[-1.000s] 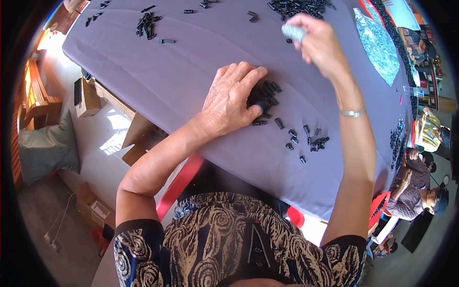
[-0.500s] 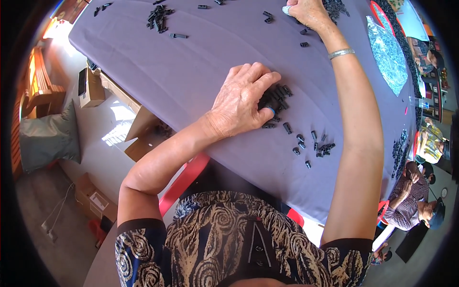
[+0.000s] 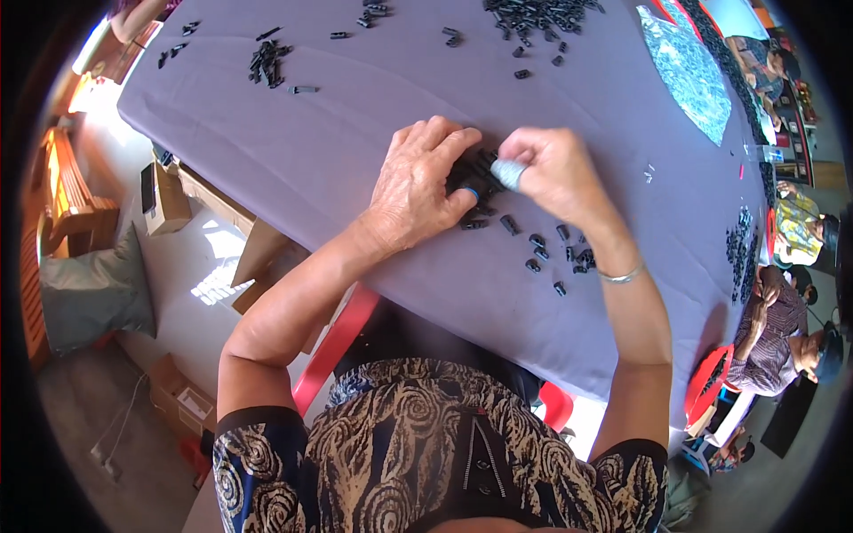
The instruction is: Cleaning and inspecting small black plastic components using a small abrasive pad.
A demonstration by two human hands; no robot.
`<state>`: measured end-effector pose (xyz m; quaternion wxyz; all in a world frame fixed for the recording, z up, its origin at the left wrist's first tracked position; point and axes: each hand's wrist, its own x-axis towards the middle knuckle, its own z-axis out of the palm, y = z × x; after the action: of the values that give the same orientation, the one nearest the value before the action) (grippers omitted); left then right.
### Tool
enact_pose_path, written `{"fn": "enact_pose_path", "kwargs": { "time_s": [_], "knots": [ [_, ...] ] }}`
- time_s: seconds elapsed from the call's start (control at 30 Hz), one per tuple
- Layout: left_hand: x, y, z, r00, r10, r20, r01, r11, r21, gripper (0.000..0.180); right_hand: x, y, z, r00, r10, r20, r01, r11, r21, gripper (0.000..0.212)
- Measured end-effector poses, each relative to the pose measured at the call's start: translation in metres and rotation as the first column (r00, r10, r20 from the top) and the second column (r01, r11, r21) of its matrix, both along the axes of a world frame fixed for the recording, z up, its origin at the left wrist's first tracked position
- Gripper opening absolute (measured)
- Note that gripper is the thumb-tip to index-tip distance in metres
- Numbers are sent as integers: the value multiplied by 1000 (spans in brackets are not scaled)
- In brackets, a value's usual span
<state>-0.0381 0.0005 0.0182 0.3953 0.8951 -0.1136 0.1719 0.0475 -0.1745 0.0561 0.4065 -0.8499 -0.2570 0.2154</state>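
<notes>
My left hand [image 3: 425, 178] curls around a clump of small black cylindrical parts [image 3: 466, 182] on the purple-grey tablecloth. A blue band circles one of its digits, and its fingers partly hide the clump. Close against the clump's right side is my right hand [image 3: 555, 173], its fingers drawn together in a pinch. Whatever lies between them is hidden and slightly blurred. A pale grey wrap [image 3: 508, 173] covers one digit of this hand, and a silver bracelet [image 3: 622, 274] is on the wrist. Several loose black parts [image 3: 538, 253] lie just below both hands.
A large pile of black parts [image 3: 538, 18] sits at the far side, a smaller one [image 3: 267, 62] at far left. A silvery sheet [image 3: 689, 75] lies far right, with more dark pieces [image 3: 739, 253] below. Other people [image 3: 777, 329] sit at the right. Cardboard boxes [image 3: 178, 391] stand on the floor left.
My right hand has come back from the far pile to the clump beside my left hand. My left hand keeps its hold at the clump. The view has shifted slightly.
</notes>
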Motion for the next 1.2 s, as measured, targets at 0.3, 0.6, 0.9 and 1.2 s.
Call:
{"fn": "enact_pose_path", "kwargs": {
  "time_s": [0.3,0.6,0.9,1.2],
  "knots": [
    [-2,9,2,996,-44,-83,40,998,-55,47,-19,-34,4,980,-197,-17,194,939,283,4],
    [13,27,8,985,-108,-135,91,988,-124,44,-57,-102,13,868,-492,-69,474,778,412,14],
    [22,5,36,946,-289,-150,300,952,55,60,-71,-105,-15,854,-495,163,377,802,463,15],
    [19,-21,25,966,-257,-33,254,914,317,65,-64,-105,-19,840,-478,258,284,792,541,16]
  ]
}}
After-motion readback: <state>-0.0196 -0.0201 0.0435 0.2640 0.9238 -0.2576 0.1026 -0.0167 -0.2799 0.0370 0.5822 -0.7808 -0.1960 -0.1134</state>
